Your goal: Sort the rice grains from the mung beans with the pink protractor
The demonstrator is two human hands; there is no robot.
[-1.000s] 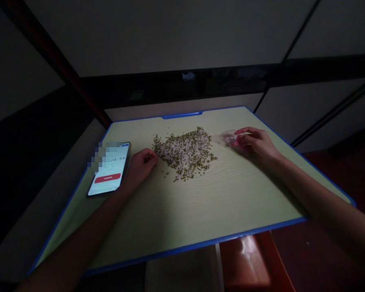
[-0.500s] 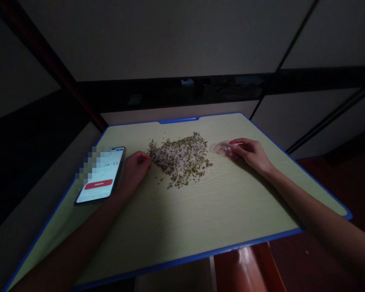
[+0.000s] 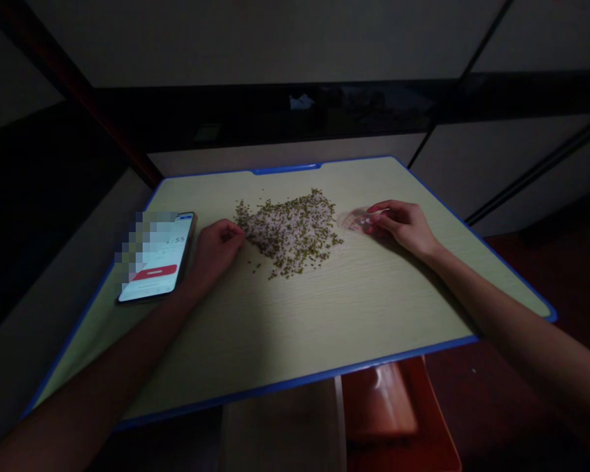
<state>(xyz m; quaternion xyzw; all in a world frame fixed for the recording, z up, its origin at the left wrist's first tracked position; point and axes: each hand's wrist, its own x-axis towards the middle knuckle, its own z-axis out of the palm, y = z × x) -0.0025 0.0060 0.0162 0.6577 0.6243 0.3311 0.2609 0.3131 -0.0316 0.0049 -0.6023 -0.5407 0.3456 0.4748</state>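
Note:
A spread pile of small green beans, like mung beans, mixed with pale rice-like grains (image 3: 295,229) lies on the table (image 3: 314,328). My left hand (image 3: 221,242) rests at the pile's left edge, its fingers curled and thumb pressed to the fingertips. Whatever they pinch, if anything, is too small to make out. To the right of the pile, my right hand (image 3: 400,226) grips the rim of a clear plastic dish (image 3: 354,220). The dish is tilted on its side close to the tabletop, and what it contains is hard to see.
Left of my left hand lies a phone (image 3: 160,259) with a lit screen. The table has a blue edge and a blue handle (image 3: 288,169) at the back. Pale cabinet panels (image 3: 275,46) stand behind it. An orange stool (image 3: 398,406) is below the front edge.
The camera view has tipped downward, so the table sits higher in the picture. Both hands, the dish and the pile keep nearly the same places on the table.

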